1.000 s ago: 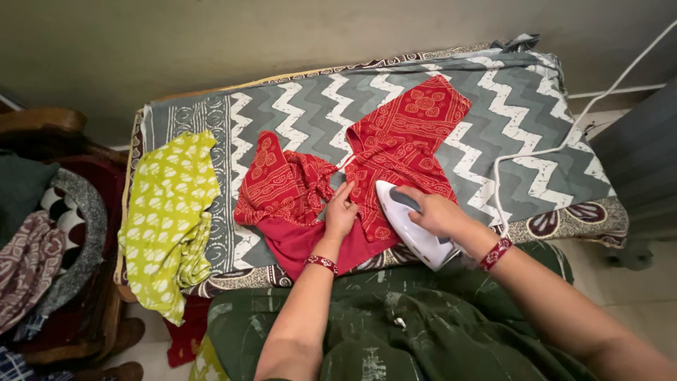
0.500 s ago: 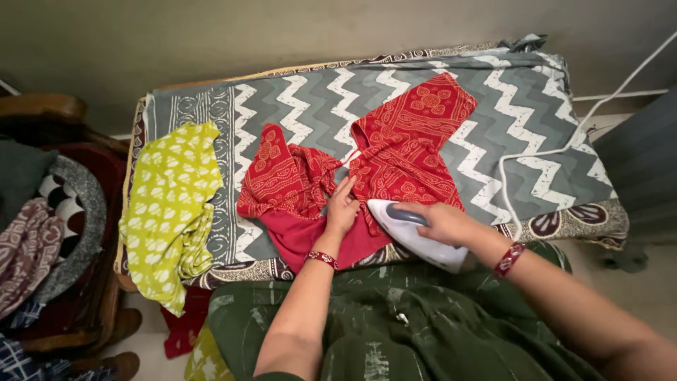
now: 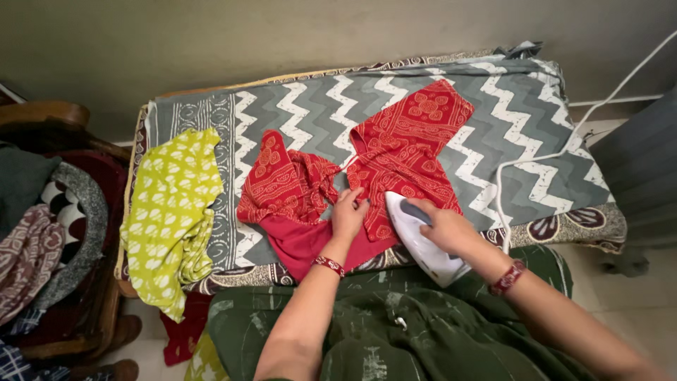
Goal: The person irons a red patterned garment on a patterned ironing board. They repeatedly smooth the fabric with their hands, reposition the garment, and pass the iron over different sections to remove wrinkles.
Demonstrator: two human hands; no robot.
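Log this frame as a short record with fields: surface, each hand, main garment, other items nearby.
surface: table covered by a grey and white zigzag cloth
left hand: flat on the red printed garment, pressing it down
right hand: gripping the handle of the white iron
iron: resting on the garment's near edge, beside the left hand
cord: white cable running across the cloth toward the wall
other items: yellow-green printed cloth hanging over the table's left end; pile of fabrics on a wooden chair

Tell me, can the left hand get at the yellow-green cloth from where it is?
Probably yes: the left hand rests on the red garment, and only open zigzag sheet lies between it and the yellow-green cloth.
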